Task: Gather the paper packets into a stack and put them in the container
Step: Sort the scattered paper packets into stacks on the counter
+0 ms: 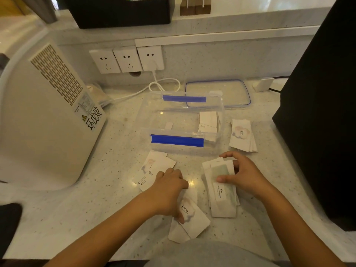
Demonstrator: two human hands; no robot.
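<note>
A clear plastic container [146, 120] with blue clips stands open mid-counter, with a few white packets [208, 122] leaning inside at its right end. My left hand [169, 191] rests on a "love" packet [192, 218] near the front edge, thumb pressing it down. My right hand [244, 174] grips the top of a fanned pile of white packets [223, 201]. Two more packets [152, 168] lie left of my left hand. Another small pile [242, 135] sits right of the container.
The container's lid [218, 93] lies behind it. A large white appliance [48, 120] fills the left side. A black box [323, 112] stands at the right. Wall sockets [127, 59] with a white cable [163, 84] are at the back.
</note>
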